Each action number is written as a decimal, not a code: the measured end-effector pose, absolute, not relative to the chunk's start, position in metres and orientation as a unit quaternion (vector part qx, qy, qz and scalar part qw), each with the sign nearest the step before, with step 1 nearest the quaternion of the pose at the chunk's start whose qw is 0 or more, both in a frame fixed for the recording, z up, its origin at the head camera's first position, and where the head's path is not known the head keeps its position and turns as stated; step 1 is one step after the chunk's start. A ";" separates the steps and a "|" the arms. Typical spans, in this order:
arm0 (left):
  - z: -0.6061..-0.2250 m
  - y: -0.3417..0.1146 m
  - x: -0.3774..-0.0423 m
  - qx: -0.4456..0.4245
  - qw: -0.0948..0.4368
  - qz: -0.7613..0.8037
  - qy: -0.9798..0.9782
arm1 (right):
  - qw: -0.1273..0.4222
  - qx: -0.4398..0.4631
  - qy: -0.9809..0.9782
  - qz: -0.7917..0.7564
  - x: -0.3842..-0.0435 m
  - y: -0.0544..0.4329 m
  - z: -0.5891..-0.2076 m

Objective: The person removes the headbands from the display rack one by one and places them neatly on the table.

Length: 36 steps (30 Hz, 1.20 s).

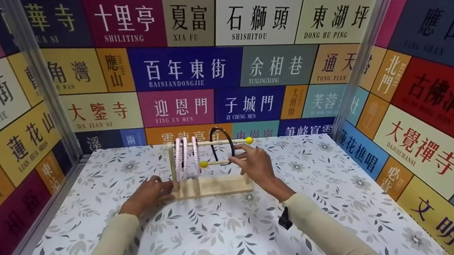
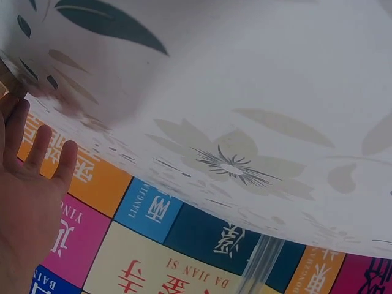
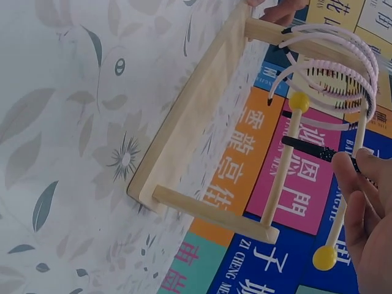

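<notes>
Colourful walls (image 1: 187,69) of Chinese lettering rise on three sides of this white, flower-printed worktop (image 1: 220,239), pale posts (image 1: 42,73) between them.

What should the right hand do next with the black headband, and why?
Perhaps the right hand should ease the black headband along the upper rod toward the pink headbands, because it pinches that band and a gap separates it from them.

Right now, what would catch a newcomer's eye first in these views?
Probably the wall of bright, multicoloured signs behind the flowered tabletop, filling the upper head view. Next, the wooden rack on that tabletop, with pink headbands clustered near its left end and yellow balls on its rods. Then the black headband pinched in the right hand, toward the rack's right side.
</notes>
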<state>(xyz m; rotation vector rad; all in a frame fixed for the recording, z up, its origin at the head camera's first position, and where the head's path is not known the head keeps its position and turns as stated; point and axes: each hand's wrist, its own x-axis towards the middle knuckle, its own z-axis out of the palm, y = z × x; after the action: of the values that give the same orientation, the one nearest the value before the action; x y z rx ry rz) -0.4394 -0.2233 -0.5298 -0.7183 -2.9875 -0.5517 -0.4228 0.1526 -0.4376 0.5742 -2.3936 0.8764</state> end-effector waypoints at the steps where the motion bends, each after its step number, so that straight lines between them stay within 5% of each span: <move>1: -0.530 -0.223 -0.439 -0.226 0.007 -0.178 -0.958 | 0.259 0.210 -0.883 0.329 -0.422 0.155 -0.437; 21: -0.530 -0.221 -0.442 -0.182 -0.026 -0.176 -0.967 | 0.253 0.158 -0.873 0.387 -0.423 0.214 -0.417; 36: -0.532 -0.221 -0.444 -0.220 0.004 -0.158 -0.962 | 0.249 0.093 -0.888 0.376 -0.434 0.263 -0.433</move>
<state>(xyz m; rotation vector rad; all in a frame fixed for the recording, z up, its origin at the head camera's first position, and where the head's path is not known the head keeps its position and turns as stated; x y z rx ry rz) -0.4443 -0.2211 -0.5319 -0.6909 -3.0168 -0.4960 -0.4338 0.2634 -0.4326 0.2539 -2.4174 1.0233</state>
